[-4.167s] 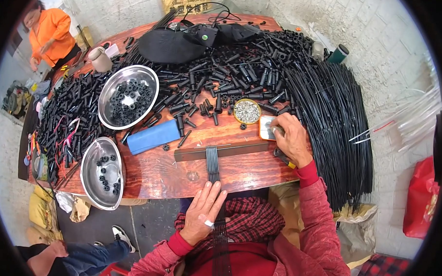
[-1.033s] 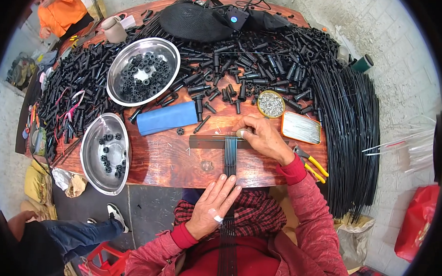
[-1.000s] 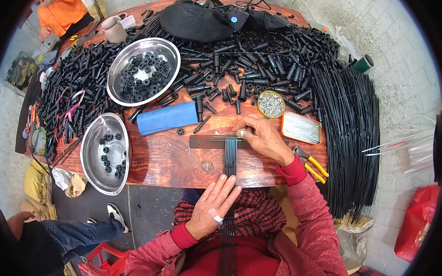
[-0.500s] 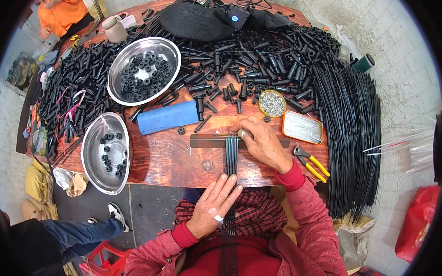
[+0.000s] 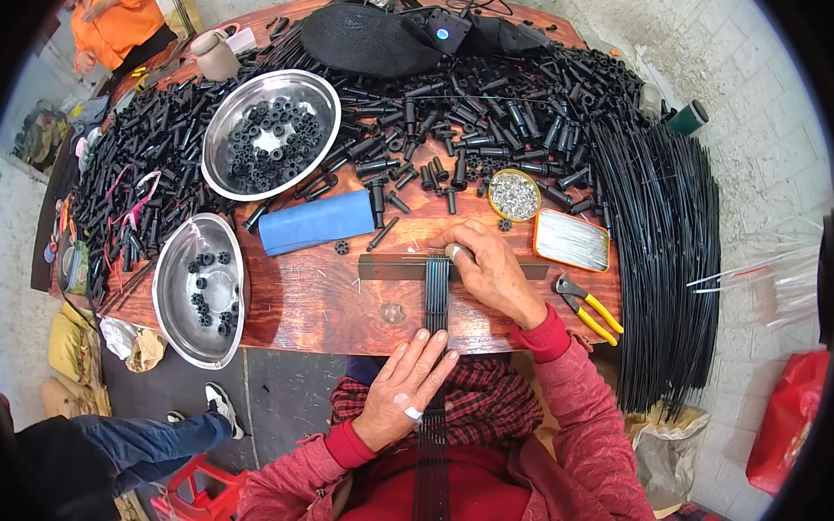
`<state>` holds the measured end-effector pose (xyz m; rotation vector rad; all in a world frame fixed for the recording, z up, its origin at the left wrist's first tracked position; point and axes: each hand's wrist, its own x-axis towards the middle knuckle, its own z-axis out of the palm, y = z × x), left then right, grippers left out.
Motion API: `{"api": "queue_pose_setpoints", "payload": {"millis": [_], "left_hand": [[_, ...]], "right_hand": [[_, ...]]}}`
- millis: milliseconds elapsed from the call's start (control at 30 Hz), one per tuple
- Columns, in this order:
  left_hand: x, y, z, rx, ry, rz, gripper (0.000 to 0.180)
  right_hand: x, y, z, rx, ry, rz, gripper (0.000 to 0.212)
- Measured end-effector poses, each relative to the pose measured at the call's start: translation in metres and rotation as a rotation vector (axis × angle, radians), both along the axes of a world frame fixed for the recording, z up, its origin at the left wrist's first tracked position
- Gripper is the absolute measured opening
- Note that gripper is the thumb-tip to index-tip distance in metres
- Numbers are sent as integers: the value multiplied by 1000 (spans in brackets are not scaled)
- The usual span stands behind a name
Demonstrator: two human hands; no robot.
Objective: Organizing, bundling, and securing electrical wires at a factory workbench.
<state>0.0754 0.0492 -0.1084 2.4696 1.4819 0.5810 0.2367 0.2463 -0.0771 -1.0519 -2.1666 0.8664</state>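
Observation:
A flat row of thin black rods (image 5: 437,302) runs from my lap up over the table's front edge, their far ends on a dark bar (image 5: 389,267). My left hand (image 5: 405,379) lies flat on the rods with fingers stretched out, a white wrap around one finger. At the far ends, my right hand (image 5: 490,270) is closed in a pinch, with a grey cover on the thumb. A thin wire (image 5: 415,256) crosses the rod tips and runs to those fingers, which partly hide its right end.
Two metal bowls (image 5: 319,179) with small black parts stand left, near a blue block (image 5: 317,222). Yellow-handled pliers (image 5: 588,311), a tin of thin pale wires (image 5: 572,240) and a round tin of metal bits (image 5: 514,195) lie right. Black tubes (image 5: 523,122) heap behind; long rods (image 5: 665,269) stack right.
My right hand has shifted very slightly left at the rod tips, still pinching. My left hand stays in place on the rods.

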Motion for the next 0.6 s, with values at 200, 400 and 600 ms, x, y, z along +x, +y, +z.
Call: {"api": "queue_pose_setpoints", "payload": {"millis": [200,400,600], "left_hand": [[0,0,4,-16,-26,8,62],[3,1,2,3,-4,-1,62],[1,-4,12,-11,-60,25,58]], "right_hand": [[-5,2,4,-34,12,90,19],[2,5,17,266,222,-42,22],[56,-83,54,-4,-38,543,40]]}}
